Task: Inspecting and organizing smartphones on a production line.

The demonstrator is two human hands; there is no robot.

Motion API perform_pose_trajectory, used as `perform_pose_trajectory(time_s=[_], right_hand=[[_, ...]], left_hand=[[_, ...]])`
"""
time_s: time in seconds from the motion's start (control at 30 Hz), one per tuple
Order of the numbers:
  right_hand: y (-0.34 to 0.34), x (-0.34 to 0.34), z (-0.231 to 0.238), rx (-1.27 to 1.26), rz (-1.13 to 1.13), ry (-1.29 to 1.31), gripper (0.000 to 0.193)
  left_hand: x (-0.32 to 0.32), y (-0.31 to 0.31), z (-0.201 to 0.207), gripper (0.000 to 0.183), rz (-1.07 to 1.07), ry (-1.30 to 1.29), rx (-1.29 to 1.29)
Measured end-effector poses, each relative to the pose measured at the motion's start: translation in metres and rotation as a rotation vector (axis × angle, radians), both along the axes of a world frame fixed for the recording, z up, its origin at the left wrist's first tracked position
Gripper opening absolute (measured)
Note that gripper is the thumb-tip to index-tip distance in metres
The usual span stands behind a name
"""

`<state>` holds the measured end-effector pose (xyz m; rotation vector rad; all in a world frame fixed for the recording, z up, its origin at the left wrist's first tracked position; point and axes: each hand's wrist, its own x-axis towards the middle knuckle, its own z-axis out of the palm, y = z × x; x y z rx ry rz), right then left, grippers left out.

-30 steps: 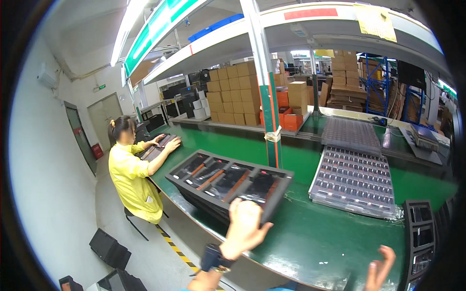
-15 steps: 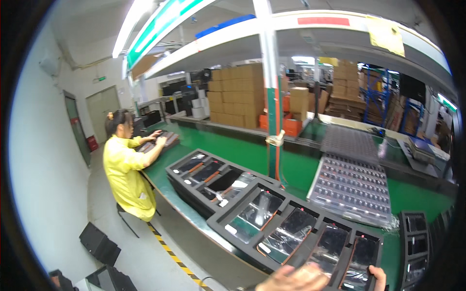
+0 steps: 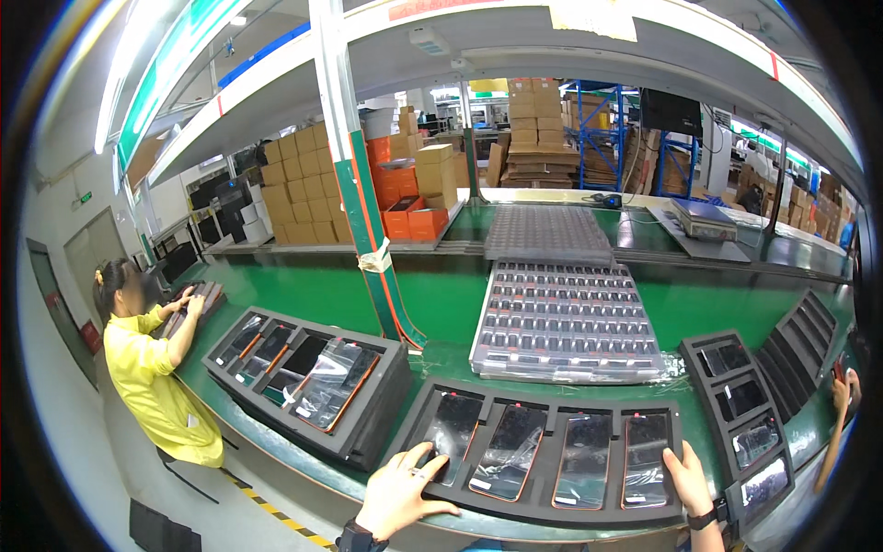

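Note:
A dark foam tray (image 3: 544, 513) lies on the green bench in front of me. Four slots in it each hold a black-screened phone (image 3: 581, 460) with an orange edge and clear film. At its left front corner is my left hand (image 3: 397, 495), fingers and thumb spread, fingertips touching the rim beside the leftmost phone. My right hand (image 3: 688, 480) grips the tray's right end, thumb by the rightmost phone and the other fingers partly hidden. To the left, a stack of similar trays (image 3: 372, 425) carries more phones; one film-covered phone (image 3: 338, 386) sits askew on top.
Behind the tray stands a clear plastic tray (image 3: 566, 322) of small parts. Foam trays with phones (image 3: 743, 419) lie at right, near another person's hand (image 3: 846, 391). A person in yellow (image 3: 156, 377) works at far left. A green post (image 3: 366, 221) rises from the bench.
My view has swung right. The foam tray now sits apart from the left stack and squarer to me. My left hand has gone from the tray's front to its left corner; my right stays at its right end.

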<state>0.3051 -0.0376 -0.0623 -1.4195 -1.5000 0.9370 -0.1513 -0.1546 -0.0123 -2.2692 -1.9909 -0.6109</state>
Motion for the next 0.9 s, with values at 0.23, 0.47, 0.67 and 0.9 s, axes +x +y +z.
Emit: perform_pose_trajectory(time_s=[0.23, 0.47, 0.67, 0.9], right_hand=[[0.059, -0.035, 0.069, 0.513, -0.072, -0.719, 0.026], [0.14, -0.034, -0.019, 0.416, 0.084, -0.185, 0.047], [0.146, -0.027, -0.029, 0.277, 0.089, 0.137, 0.049], [0.159, -0.013, -0.041, 0.242, 0.096, 0.313, 0.05]], left_hand=[[0.003, 0.046, -0.029, 0.06, 0.058, -0.384, 0.006], [-0.023, 0.089, -0.051, 0.067, 0.201, -1.134, -0.088], [-0.031, 0.085, -0.041, 0.082, 0.198, -1.092, -0.156], [-0.01, 0.081, -0.023, 0.061, 0.216, -1.056, -0.325]])
